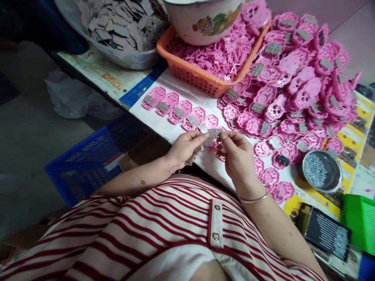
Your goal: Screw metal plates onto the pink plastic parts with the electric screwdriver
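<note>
My left hand (182, 150) is closed around several flat grey plates, whose edges show below the fingers. Thumb and fingers of my right hand (238, 156) pinch one grey plate (215, 134) by its right end, and its left end meets my left fingertips. Under and beyond my hands lies a row of pink plastic shells (184, 111), most with a grey plate set across them. The shells directly behind my fingers are partly hidden.
A large heap of pink shells (304, 89) covers the right. Behind stand an orange basket (190, 74) of small pink parts, a floral enamel basin (205, 23) and a clear bowl (125, 58) of grey plates. A metal bowl (336, 175) holds screws, near a green bin (360, 222).
</note>
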Demonstrator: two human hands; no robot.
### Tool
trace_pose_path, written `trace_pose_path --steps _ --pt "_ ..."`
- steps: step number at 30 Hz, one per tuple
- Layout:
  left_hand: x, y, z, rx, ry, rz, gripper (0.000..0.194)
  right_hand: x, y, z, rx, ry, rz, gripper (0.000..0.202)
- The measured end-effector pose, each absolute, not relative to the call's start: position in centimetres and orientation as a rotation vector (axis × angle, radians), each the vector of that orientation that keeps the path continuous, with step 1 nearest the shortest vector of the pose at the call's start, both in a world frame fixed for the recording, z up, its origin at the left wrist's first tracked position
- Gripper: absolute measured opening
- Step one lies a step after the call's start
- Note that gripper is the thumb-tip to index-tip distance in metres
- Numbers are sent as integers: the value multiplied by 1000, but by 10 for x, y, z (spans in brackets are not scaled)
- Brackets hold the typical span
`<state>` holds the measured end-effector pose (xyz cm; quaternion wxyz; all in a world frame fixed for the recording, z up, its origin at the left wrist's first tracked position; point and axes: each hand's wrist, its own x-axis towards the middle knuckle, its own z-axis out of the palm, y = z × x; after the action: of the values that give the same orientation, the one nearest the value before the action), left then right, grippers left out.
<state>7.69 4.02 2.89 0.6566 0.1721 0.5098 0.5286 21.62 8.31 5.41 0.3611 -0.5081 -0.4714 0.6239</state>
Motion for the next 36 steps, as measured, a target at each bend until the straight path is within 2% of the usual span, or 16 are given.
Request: trace_pose_path --steps 4,11,17,22,25,30,33,36 --pt "77 40 28 395 1160 1204 21 228 87 59 -1310 -1259 1638 53" --pt "73 39 25 342 1144 1242 16 245 99 62 -1498 -1375 1409 22" --pt "69 38 25 346 1117 1245 14 236 102 40 -1617 -1465 1443 23" --pt "68 38 23 370 1127 1241 15 236 107 43 -1641 -1561 1273 19" --pt "69 39 22 408 1156 1226 17 235 103 57 -1579 -1562 1302 28" --pt "75 40 23 487 1170 1207 23 229 90 68 -1434 -1547 1593 49" --pt "76 40 24 483 1143 1202 30 232 88 66 -1426 -1515 1592 48" --pt "75 37 26 477 1122 1199 28 244 90 64 -1461 -1477 1510 44"
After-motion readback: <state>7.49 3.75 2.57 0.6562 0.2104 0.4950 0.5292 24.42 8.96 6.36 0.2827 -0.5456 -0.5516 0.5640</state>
